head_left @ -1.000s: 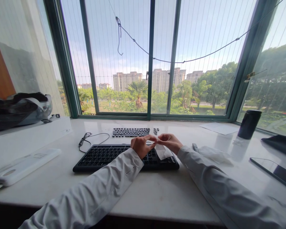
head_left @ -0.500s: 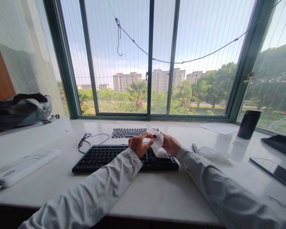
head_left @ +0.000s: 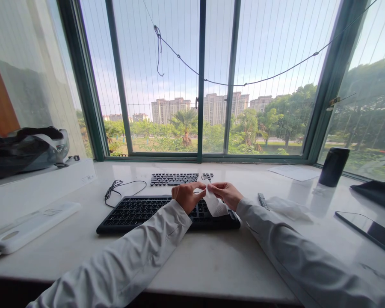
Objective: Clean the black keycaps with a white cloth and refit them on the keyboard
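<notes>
My left hand and my right hand meet above the right part of a black keyboard on the white sill. Together they pinch a white wipe that hangs down between them; my fingertips are closed at its top edge. Whatever small thing sits inside the wipe is hidden. Behind the keyboard lie rows of loose black keycaps, with a smaller group to their right. Both arms wear pale long sleeves.
A black cable coils left of the keycaps. A white case and white box sit left. A clear plastic bag, small dark tool, black cylinder, paper and tablet lie right.
Half a second ago a small black keycap showed at my left fingertips against the raised wipe. Now the wipe is folded over it, and my hands have drawn close together.
</notes>
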A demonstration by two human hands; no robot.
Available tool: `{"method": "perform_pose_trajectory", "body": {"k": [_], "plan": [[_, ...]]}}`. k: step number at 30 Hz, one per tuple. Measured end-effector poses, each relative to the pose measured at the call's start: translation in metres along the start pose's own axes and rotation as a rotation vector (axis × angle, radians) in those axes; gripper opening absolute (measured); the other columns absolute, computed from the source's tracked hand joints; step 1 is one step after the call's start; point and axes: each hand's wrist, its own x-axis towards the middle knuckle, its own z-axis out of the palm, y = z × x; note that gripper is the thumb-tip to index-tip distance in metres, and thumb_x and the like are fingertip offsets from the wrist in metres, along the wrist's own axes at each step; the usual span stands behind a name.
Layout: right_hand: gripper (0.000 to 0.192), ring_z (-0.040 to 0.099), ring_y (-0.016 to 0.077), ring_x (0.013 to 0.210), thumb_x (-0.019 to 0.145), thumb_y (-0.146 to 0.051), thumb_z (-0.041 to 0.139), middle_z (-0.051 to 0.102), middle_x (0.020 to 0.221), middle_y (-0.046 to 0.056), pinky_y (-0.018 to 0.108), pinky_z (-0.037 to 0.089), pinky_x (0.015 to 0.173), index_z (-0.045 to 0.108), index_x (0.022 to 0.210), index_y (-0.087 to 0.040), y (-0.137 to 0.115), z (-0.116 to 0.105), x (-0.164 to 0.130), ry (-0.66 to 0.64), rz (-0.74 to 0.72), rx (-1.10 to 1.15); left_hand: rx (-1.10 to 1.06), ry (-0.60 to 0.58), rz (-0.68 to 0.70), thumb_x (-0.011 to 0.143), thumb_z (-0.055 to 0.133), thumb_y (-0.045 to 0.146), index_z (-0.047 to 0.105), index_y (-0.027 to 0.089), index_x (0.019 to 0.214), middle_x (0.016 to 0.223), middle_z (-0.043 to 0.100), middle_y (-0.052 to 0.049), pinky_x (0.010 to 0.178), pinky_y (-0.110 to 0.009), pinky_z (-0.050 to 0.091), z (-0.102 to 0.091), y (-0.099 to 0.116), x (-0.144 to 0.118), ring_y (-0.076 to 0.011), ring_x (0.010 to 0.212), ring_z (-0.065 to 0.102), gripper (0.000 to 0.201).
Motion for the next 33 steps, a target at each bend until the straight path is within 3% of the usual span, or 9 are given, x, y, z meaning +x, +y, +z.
{"method": "perform_pose_trajectory", "body": {"k": [7,11,15,22,28,33], "plan": [[0.051,0.046,0.0098,0.049,0.064,-0.061,0.061,0.061,0.057,0.001,0.023,0.033,0.048,0.072,0.080,-0.014,0.006,-0.003,0.003,0.039,-0.005,-0.232,-0.062,0.037,-0.024,0.074,0.057,0.055,0.070,0.034,0.086,0.086,0.072,0.007,0.068,-0.022,0.043,-0.001,-0.001,0.001,-0.0135,0.081,0.066,0.027],[0.052,0.047,0.0102,0.055,0.067,-0.061,0.058,0.062,0.064,0.001,0.023,0.034,0.053,0.072,0.084,-0.014,0.000,-0.004,0.000,-0.008,-0.096,-0.262,-0.044,0.023,-0.048,0.074,0.058,0.053,0.071,0.036,0.081,0.081,0.072,0.008,0.066,-0.024,0.043,0.002,-0.004,0.002,-0.0146,0.078,0.067,0.023],[0.049,0.044,0.0088,0.055,0.067,-0.056,0.062,0.059,0.061,-0.001,0.023,0.033,0.056,0.071,0.086,-0.013,-0.003,-0.004,-0.002,-0.052,-0.091,-0.264,-0.031,0.028,-0.032,0.074,0.062,0.049,0.070,0.038,0.081,0.080,0.072,0.011,0.067,-0.024,0.043,0.004,-0.007,0.003,-0.0139,0.078,0.067,0.015],[0.045,0.044,0.0084,0.052,0.067,-0.054,0.064,0.058,0.058,-0.001,0.022,0.031,0.052,0.072,0.083,-0.013,0.002,-0.005,0.001,0.005,-0.095,-0.270,-0.073,0.037,-0.023,0.072,0.060,0.055,0.067,0.040,0.092,0.083,0.072,0.012,0.069,-0.022,0.044,0.002,-0.007,0.003,-0.0127,0.081,0.067,0.026],[0.044,0.046,0.0092,0.050,0.063,-0.053,0.067,0.061,0.057,0.001,0.022,0.032,0.049,0.073,0.079,-0.012,0.005,-0.004,0.002,0.090,-0.093,-0.305,-0.049,0.033,-0.051,0.067,0.061,0.060,0.070,0.036,0.080,0.083,0.072,0.009,0.070,-0.024,0.043,0.003,-0.006,0.003,-0.0149,0.080,0.067,0.029],[0.043,0.051,0.0110,0.056,0.060,-0.049,0.071,0.067,0.067,0.002,0.023,0.036,0.054,0.073,0.087,-0.014,0.007,0.002,0.000,0.103,-0.107,-0.131,-0.045,0.025,-0.137,0.066,0.061,0.061,0.069,0.033,0.075,0.074,0.071,0.008,0.071,-0.025,0.042,0.002,-0.003,0.004,-0.0152,0.074,0.066,0.030]]}}
